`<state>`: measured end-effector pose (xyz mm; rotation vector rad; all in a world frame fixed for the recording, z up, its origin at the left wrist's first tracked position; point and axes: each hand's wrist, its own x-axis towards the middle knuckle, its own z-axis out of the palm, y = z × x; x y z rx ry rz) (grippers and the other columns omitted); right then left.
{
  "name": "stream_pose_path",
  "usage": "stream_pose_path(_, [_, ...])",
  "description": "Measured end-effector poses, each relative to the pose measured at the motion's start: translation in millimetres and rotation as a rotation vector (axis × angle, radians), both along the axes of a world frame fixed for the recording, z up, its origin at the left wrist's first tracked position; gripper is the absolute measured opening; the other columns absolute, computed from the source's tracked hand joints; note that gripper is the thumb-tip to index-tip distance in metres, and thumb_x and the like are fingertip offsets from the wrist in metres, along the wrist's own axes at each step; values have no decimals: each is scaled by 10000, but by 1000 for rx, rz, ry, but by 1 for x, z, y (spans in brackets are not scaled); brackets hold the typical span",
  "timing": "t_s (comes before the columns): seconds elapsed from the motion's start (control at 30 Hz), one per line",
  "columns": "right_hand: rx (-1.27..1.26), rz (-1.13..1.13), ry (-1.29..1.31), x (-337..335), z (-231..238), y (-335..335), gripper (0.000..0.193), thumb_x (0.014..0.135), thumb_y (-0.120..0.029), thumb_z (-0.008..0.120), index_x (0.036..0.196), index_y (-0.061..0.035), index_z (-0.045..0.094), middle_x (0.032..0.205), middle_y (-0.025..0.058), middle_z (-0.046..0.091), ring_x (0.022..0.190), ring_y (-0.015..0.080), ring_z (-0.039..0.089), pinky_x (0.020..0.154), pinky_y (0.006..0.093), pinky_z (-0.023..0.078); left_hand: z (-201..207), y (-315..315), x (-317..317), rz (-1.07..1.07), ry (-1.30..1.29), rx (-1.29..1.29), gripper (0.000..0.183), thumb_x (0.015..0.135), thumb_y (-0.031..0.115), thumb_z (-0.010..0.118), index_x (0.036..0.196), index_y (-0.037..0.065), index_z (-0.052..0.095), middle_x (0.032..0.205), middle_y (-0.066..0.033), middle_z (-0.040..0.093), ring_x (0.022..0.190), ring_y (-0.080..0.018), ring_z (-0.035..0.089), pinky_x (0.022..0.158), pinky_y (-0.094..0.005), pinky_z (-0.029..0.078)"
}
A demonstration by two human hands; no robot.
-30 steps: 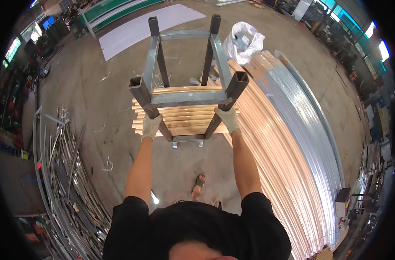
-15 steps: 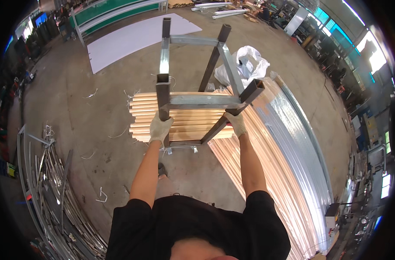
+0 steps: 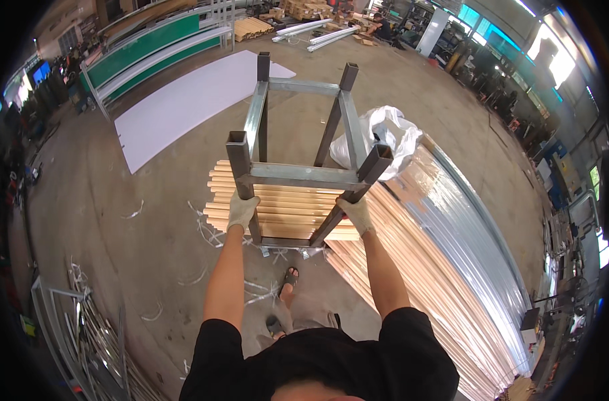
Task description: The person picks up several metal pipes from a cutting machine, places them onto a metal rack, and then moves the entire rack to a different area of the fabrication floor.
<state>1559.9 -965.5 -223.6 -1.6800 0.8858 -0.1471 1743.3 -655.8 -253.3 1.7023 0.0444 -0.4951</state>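
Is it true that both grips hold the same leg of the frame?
No, the left grip holds the near left leg, the right grip the near right leg.

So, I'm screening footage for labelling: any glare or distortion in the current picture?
Head view: upper-right window blown out white; glare streaking the silvery wrapped bundle, which the fisheye bows; corners black. Also head view: metal frame fairly sharp.

There are two hands point(image 3: 240, 211) point(image 3: 358, 214), one metal frame point(image 3: 304, 176) with four legs point(image 3: 375, 164), one white bag point(image 3: 405, 137) and two sandals point(image 3: 290, 276).
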Motion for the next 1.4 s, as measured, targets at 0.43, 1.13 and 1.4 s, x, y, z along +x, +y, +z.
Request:
stream_pose_path(0.43, [-156, -103, 39, 163, -45, 18, 352, 816, -273, 826, 1027, -27, 687, 836, 92, 730, 759, 192, 687, 715, 369, 540, -95, -33, 217, 44, 108, 38, 135, 809, 113, 733, 902, 77, 642, 723, 25, 600, 579, -79, 516, 521, -266, 412])
stream_pose_path(1.13, [-367, -271, -10, 400, -135, -130, 180, 859, -165, 793, 892, -17, 697, 717, 35, 672, 539, 89, 601, 455, 252, 475, -138, -220, 494, -159, 6, 15, 253, 737, 107, 724, 966, 19, 659, 789, -49, 647, 706, -185, 619, 657, -355, 497])
stream_pose_path(1.4, [-318, -281, 27, 491, -135, -144, 250, 837, -247, 813, 868, -27, 698, 687, 48, 680, 622, 140, 651, 567, 335, 506, -198, -265, 596, -379, 31, 211, 602, 797, 217, 728, 1344, 10, 583, 1175, -150, 676, 1073, -292, 660, 976, -371, 498])
